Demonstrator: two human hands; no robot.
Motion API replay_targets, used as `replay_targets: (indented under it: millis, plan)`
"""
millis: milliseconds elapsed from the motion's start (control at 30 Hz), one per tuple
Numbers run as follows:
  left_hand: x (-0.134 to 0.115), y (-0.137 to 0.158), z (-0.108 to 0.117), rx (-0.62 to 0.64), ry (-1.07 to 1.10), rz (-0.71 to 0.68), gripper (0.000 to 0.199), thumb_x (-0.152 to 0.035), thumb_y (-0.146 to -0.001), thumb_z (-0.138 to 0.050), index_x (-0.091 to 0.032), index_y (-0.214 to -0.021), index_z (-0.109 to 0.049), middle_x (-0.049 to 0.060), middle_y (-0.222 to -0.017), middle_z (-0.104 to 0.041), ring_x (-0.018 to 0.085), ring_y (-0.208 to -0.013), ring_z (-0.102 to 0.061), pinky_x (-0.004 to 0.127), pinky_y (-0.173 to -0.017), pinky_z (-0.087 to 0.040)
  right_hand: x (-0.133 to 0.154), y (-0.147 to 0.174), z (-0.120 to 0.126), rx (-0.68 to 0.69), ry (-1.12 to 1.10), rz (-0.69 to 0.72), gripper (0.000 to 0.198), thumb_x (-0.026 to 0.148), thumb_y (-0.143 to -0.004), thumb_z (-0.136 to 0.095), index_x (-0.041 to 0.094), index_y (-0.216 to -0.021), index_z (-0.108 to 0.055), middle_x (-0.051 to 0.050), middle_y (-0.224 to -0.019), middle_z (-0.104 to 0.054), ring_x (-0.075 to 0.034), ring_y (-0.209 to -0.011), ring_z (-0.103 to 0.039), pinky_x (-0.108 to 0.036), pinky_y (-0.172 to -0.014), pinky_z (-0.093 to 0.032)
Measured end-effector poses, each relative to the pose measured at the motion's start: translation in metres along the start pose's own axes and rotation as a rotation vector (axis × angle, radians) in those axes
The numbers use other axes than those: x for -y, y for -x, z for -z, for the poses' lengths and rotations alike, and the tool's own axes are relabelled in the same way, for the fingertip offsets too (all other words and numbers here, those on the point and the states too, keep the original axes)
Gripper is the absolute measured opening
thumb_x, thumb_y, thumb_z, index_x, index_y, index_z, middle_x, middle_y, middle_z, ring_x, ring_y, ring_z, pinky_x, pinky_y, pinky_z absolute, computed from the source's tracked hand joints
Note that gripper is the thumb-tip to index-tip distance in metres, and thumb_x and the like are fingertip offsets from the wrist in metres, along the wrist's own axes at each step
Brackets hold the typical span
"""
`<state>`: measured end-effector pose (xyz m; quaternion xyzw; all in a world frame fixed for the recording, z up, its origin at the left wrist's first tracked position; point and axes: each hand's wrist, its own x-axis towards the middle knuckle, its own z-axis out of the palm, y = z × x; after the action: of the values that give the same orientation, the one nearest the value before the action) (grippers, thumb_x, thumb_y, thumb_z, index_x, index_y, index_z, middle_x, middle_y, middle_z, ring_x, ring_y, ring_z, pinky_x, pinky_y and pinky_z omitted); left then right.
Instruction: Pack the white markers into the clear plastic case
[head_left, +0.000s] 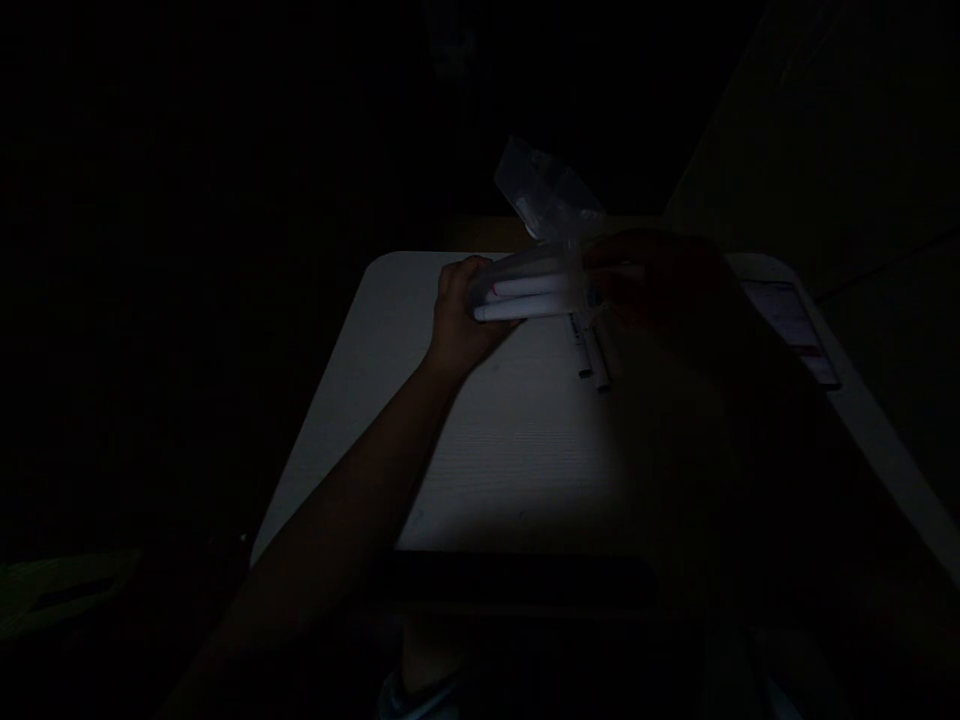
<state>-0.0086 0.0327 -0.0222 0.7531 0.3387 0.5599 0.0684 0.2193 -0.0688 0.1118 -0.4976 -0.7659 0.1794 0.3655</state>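
We record a clear pouch [551, 195] of white markers [525, 306] over the far part of a pale table [487, 440], in very dim light.

Hidden or unclear: the right hand [649, 275] is sunk in shadow at the right end of the pouch, its fingers barely legible; we cannot tell whether it is closed on anything. Its forearm merges with the dark and leaves the view. The right ends of the bagged markers are lost near that hand; we count at least 2 and cannot be sure of more. The far ends of 2 loose markers [582, 356] are also hidden. A phone [791, 330] at the right is partly covered by the forearm, its screen unreadable. A greenish item [67, 590], low at the left, is too dark to name.

Orientation: the bagged markers lie crosswise, long axes left to right, nearly parallel, the nearer reaching farther left; the other shows a reddish ring near its left end. The loose pair points dark ends towards us, slightly rightward. The pouch's crumpled upper part stands up and away.

Hands: apart, the left hand [459, 312] clasping the pouch's left end, the pouch between both
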Motion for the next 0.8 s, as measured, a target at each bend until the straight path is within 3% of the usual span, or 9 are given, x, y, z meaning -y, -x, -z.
replay_targets:
  millis: [233, 367, 800]
  plan:
    - [0.003, 0.000, 0.000, 0.024, -0.012, 0.003, 0.090, -0.071, -0.054, -0.080, -0.026, -0.124, -0.047, 0.007, -0.117, -0.054, 0.026, -0.113, -0.059, 0.041, -0.095, -0.052, 0.005, -0.001, 0.000, -0.054, 0.046, -0.065, 0.026, 0.027, -0.085, -0.058, 0.017, -0.105, -0.072, -0.006, -0.096, -0.070, -0.015, -0.086, -0.066, -0.034, -0.090, -0.055]
    - [0.002, 0.000, 0.000, 0.013, -0.035, -0.002, 0.089, -0.069, -0.053, -0.081, -0.025, -0.123, -0.049, 0.007, -0.116, -0.055, 0.026, -0.111, -0.060, 0.041, -0.093, -0.054, 0.009, 0.000, -0.001, -0.056, 0.040, -0.075, 0.026, 0.022, -0.086, -0.056, 0.015, -0.103, -0.074, -0.006, -0.098, -0.071, -0.018, -0.092, -0.068, -0.038, -0.096, -0.054]
    - [0.001, -0.002, 0.002, 0.023, -0.012, -0.040, 0.086, -0.068, -0.056, -0.081, -0.025, -0.123, -0.049, 0.007, -0.115, -0.054, 0.024, -0.108, -0.059, 0.042, -0.091, -0.054, 0.009, -0.003, -0.002, -0.002, 0.207, -0.058, 0.028, 0.020, -0.090, -0.054, 0.018, -0.109, -0.074, -0.004, -0.112, -0.071, -0.018, -0.106, -0.068, -0.032, -0.103, -0.053]
